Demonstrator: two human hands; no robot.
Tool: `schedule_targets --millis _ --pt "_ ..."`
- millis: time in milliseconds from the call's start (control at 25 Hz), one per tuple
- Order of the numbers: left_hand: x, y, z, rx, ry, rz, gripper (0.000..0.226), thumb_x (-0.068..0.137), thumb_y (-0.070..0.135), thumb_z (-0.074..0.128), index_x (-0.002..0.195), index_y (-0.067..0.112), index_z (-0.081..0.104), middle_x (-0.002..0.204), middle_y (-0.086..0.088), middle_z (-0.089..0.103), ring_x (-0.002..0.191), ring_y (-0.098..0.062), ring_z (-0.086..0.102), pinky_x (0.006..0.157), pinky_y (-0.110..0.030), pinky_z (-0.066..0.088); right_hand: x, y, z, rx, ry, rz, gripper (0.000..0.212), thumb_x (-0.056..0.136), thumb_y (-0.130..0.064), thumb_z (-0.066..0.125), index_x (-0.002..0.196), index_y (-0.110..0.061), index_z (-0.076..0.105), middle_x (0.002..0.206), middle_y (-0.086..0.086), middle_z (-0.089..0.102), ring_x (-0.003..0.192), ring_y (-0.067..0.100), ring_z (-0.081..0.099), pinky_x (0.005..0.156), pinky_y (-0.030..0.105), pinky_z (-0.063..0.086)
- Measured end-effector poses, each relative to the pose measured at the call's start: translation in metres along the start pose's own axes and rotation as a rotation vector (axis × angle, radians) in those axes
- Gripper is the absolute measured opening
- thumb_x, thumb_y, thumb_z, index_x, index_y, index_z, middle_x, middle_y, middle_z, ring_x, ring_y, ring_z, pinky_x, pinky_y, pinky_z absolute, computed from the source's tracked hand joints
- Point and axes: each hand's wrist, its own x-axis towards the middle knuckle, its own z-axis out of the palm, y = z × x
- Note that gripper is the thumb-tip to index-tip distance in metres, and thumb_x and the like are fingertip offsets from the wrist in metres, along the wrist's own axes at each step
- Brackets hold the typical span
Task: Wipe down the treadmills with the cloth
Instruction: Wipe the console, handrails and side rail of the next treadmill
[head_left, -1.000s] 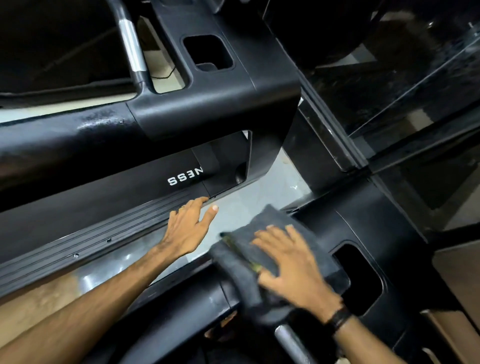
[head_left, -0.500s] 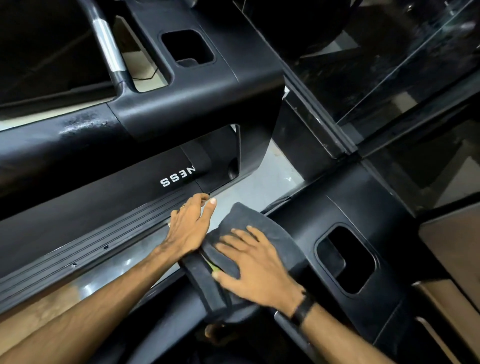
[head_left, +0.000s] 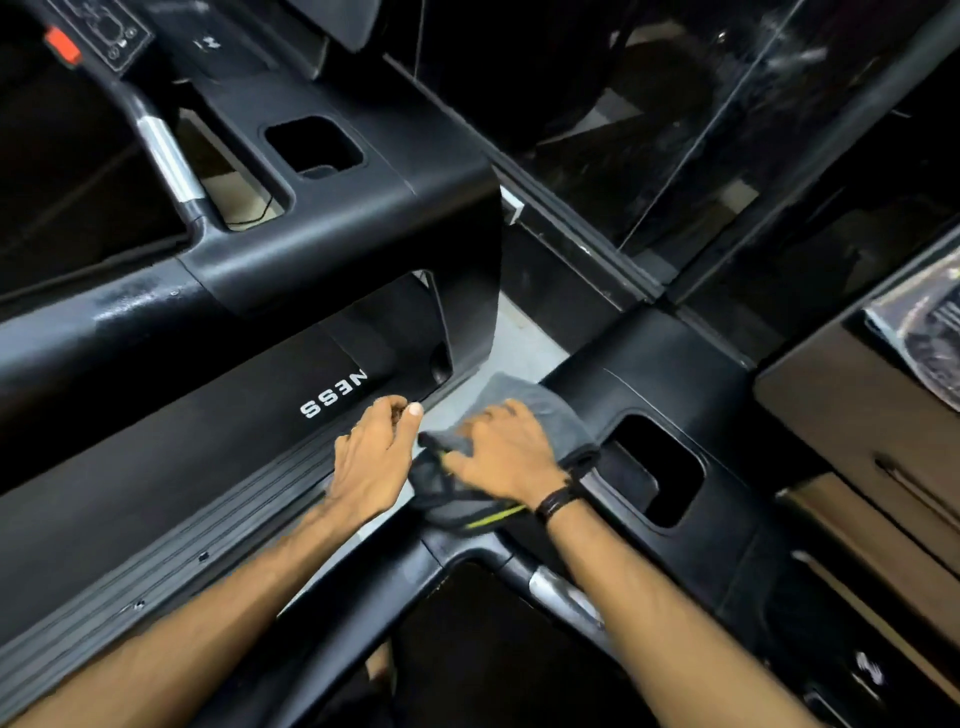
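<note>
Two bare hands are showing in the head view, meeting over the corner of a black plastic treadmill console (head_left: 675, 374). The right hand (head_left: 506, 452) is lying on a grey microfibre cloth with a yellow-green edge (head_left: 550, 410), its fingers (head_left: 470, 430) curling into the bunched fabric and gripping it. The cloth is resting on the near console's left corner, just beside a dark rectangular cup-holder recess (head_left: 660, 470). A black wristband (head_left: 558, 501) is circling that wrist. The left hand (head_left: 374, 457) is sitting just beside the cloth, its fingers loosely bent and holding nothing, its thumb tip near the cloth's edge. Beyond it, a second black treadmill (head_left: 337, 218) is carrying white lettering (head_left: 332, 397).
</note>
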Motion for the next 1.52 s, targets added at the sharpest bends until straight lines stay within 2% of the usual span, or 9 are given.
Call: schedule_targets --millis 360,520,640,720,800,960,1200,1400,1520 --pt "-0.051 0.026 0.000 0.129 -0.098 0.221 0.044 0.105 0.047 0.033 0.136 0.021 0.050 0.137 -0.003 0.051 0.131 -0.025 0.045 0.112 -0.044 0.028 -0.115 -0.044 0.042 0.255 0.378 0.047 0.057 0.091 -0.047 0.054 0.143 -0.023 0.054 0.153 0.001 0.047 0.147 0.025 0.031 0.122 0.052 0.016" --pt "-0.075 0.026 0.005 0.087 -0.117 0.293 0.044 0.105 0.045 0.037 0.137 0.018 0.049 0.137 -0.002 0.052 0.133 -0.025 0.044 0.115 -0.046 0.026 -0.181 -0.039 0.065 0.132 0.423 0.187 0.080 0.087 -0.054 0.060 0.156 -0.027 0.030 0.157 0.003 0.038 0.143 0.029 0.038 0.115 0.054 0.032" --pt "-0.069 0.024 0.011 0.089 -0.131 0.340 0.052 0.100 0.052 0.033 0.134 0.018 0.050 0.131 -0.002 0.057 0.128 -0.023 0.049 0.113 -0.049 0.029 -0.182 -0.039 0.060 -0.083 0.273 0.387 0.114 0.064 -0.064 0.080 0.155 -0.022 0.026 0.139 0.011 0.047 0.121 0.031 0.051 0.097 0.053 0.044" --pt "-0.060 0.026 0.014 0.090 -0.128 0.347 0.052 0.099 0.052 0.033 0.133 0.016 0.050 0.129 -0.003 0.058 0.127 -0.023 0.049 0.113 -0.048 0.028 -0.157 -0.044 0.044 -0.123 0.184 0.458 0.105 0.060 -0.059 0.084 0.143 -0.015 0.039 0.126 0.011 0.055 0.109 0.031 0.057 0.088 0.049 0.046" --pt "-0.048 0.028 0.017 0.092 -0.116 0.364 0.055 0.097 0.054 0.030 0.131 0.016 0.050 0.129 -0.002 0.057 0.126 -0.022 0.048 0.113 -0.046 0.026 -0.133 -0.033 0.026 0.061 0.076 0.426 0.080 0.062 -0.053 0.084 0.122 -0.013 0.052 0.117 0.008 0.063 0.103 0.031 0.062 0.082 0.042 0.048" --pt "-0.024 0.029 0.030 0.122 -0.103 0.375 0.055 0.097 0.053 0.026 0.128 0.015 0.051 0.132 0.001 0.053 0.127 -0.020 0.045 0.114 -0.044 0.021 -0.114 0.000 -0.005 0.616 -0.336 0.405 0.065 0.052 -0.056 0.092 0.094 -0.016 0.062 0.099 -0.002 0.066 0.094 0.025 0.063 0.078 0.036 0.054" --pt "-0.014 0.017 0.052 0.092 -0.088 0.478 0.055 0.098 0.050 0.021 0.119 0.015 0.057 0.129 0.000 0.055 0.127 -0.020 0.046 0.113 -0.042 0.018 -0.131 -0.048 0.042 -0.030 0.234 0.501 0.046 0.061 -0.043 0.074 0.094 -0.016 0.058 0.084 0.006 0.068 0.074 0.028 0.069 0.067 0.037 0.048" --pt "-0.011 0.016 0.054 0.139 -0.141 0.490 0.057 0.099 0.052 0.014 0.113 0.021 0.059 0.117 0.007 0.060 0.120 -0.017 0.049 0.115 -0.053 0.017 -0.106 -0.001 0.003 0.615 -0.354 0.434 0.066 0.050 -0.056 0.088 0.100 -0.020 0.066 0.103 -0.002 0.070 0.094 0.024 0.066 0.084 0.035 0.055" --pt "-0.012 0.016 0.056 0.168 -0.141 0.501 0.060 0.099 0.053 0.012 0.111 0.021 0.061 0.111 0.008 0.061 0.119 -0.017 0.049 0.117 -0.054 0.013 -0.106 -0.003 0.010 0.606 -0.333 0.471 0.063 0.050 -0.055 0.087 0.099 -0.022 0.066 0.101 -0.002 0.070 0.093 0.024 0.067 0.085 0.036 0.056"
